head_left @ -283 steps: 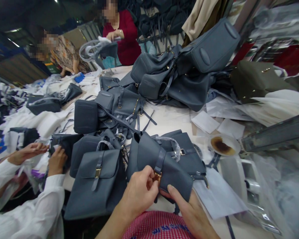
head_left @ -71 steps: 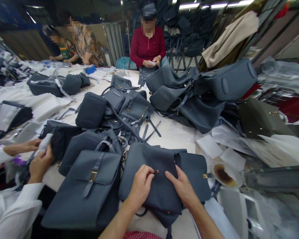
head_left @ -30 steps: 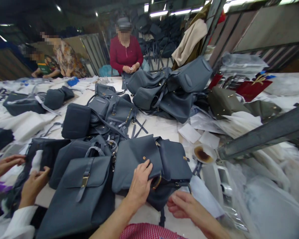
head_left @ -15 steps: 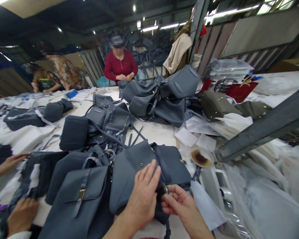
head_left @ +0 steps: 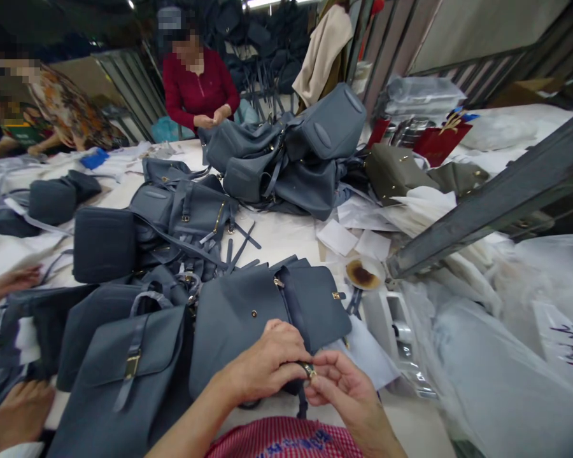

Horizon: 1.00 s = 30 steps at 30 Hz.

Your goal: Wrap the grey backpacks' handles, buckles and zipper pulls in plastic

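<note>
A blue-grey backpack [head_left: 229, 318] lies on the table in front of me, its flap [head_left: 318, 305] folded out to the right with a gold-coloured clasp. At its near right edge, my left hand [head_left: 270, 359] is closed, thumb and fingers pinching a dark edge of the bag. My right hand [head_left: 341, 385] pinches the same spot from the right. Between the fingertips shows a small gold-coloured metal part [head_left: 309, 369], which looks like a zipper end. Fingers cover most of it. Another blue-grey backpack [head_left: 119, 362] with a gold-buckled strap lies close on the left.
Blue-grey bags [head_left: 248, 152] are heaped across the table. A slanted metal beam [head_left: 487, 191] stands at right, near a dish of brown liquid [head_left: 363, 273] and plastic wrapping [head_left: 501, 356]. A co-worker's hand [head_left: 23, 410] is at left; a person in red [head_left: 198, 89] stands opposite.
The view has tipped down and shifted right. My left hand has gone from lying flat with outstretched fingers to a pinch at the bag's edge, meeting my right hand, which keeps its pinch.
</note>
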Motion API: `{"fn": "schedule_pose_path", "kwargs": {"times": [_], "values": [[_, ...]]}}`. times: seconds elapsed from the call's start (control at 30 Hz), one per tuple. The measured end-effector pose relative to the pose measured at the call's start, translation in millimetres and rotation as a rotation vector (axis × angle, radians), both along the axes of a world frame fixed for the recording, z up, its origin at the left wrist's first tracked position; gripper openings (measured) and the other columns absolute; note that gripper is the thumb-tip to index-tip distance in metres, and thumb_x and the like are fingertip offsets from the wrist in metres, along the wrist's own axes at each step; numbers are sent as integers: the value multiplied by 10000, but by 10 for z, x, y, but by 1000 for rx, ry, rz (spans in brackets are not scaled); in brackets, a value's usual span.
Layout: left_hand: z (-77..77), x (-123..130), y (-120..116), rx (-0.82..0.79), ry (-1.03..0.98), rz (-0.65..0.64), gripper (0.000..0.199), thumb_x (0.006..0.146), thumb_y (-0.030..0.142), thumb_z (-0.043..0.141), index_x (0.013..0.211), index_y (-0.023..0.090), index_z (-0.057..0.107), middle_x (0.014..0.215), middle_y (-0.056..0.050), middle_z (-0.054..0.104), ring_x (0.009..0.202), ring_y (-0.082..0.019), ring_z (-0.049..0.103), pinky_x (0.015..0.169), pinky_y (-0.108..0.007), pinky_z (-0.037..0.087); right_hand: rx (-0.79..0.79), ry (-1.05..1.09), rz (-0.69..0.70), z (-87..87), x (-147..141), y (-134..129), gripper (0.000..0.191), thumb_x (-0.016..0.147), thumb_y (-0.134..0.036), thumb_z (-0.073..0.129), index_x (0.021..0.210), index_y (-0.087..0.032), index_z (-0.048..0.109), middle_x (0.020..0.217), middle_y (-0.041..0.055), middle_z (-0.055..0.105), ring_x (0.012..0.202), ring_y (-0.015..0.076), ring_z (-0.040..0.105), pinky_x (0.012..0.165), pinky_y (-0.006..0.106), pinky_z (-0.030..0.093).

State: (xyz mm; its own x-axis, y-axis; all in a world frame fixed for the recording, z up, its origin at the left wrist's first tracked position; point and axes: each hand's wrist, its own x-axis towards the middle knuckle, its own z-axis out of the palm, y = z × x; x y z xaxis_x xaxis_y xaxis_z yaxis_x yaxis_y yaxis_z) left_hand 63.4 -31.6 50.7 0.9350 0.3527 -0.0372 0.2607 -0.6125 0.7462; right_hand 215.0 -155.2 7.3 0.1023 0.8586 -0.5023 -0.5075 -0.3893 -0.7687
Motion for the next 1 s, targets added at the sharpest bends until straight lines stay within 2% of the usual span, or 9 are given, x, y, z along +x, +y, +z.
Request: {"fn": "schedule_pose_path", "kwargs": {"times": [0.13,0.33,0.53,0.67,0.87,0.93,1.0], "values": [[-71,17,-78,1,-36,92,167,955,218,493,911,197,653,858,-16,636,923,-166,558,925,-332,335,-6,-115,11,-44,36,4,434,633,-571,815,739,-176,671,610,36,709,587,193,683,578,309,569],[-112,60,-119,13,-35,106,155,934,192,492,834,196,609,798,3,610,878,-159,543,910,-334,332,92,-206,33,-104,94,21,377,720,-541,763,681,-187,638,543,11,663,526,162,632,559,287,528],[-79,59,-124,-7,-45,114,172,934,182,471,834,200,610,807,-4,620,895,-160,548,929,-343,330,130,-203,84,-122,106,14,352,772,-510,720,692,-190,597,627,-20,601,573,151,627,578,272,502],[-114,53,-153,-27,-108,146,178,938,178,464,822,192,598,801,-6,613,889,-161,543,929,-345,328,173,-268,100,-111,77,15,374,826,-540,636,684,-203,557,610,-40,532,553,143,596,554,258,480],[-223,98,-290,-12,-170,317,159,924,166,473,795,182,565,783,-12,583,834,-163,522,919,-368,332,267,-604,14,-215,64,-67,303,913,-432,546,697,-220,536,635,-25,537,570,139,545,573,253,457],[-239,108,-319,-9,-171,342,156,921,161,473,800,183,570,781,-11,578,830,-163,520,918,-372,333,278,-607,-40,-232,99,-106,281,905,-409,566,695,-223,555,650,-16,558,592,146,549,595,258,468],[-238,108,-323,-10,-160,339,162,922,168,471,803,186,580,782,-13,581,834,-168,519,922,-380,332,248,-540,-70,-218,147,-122,200,867,-404,628,775,-227,621,718,4,619,657,164,586,636,270,494]]}}
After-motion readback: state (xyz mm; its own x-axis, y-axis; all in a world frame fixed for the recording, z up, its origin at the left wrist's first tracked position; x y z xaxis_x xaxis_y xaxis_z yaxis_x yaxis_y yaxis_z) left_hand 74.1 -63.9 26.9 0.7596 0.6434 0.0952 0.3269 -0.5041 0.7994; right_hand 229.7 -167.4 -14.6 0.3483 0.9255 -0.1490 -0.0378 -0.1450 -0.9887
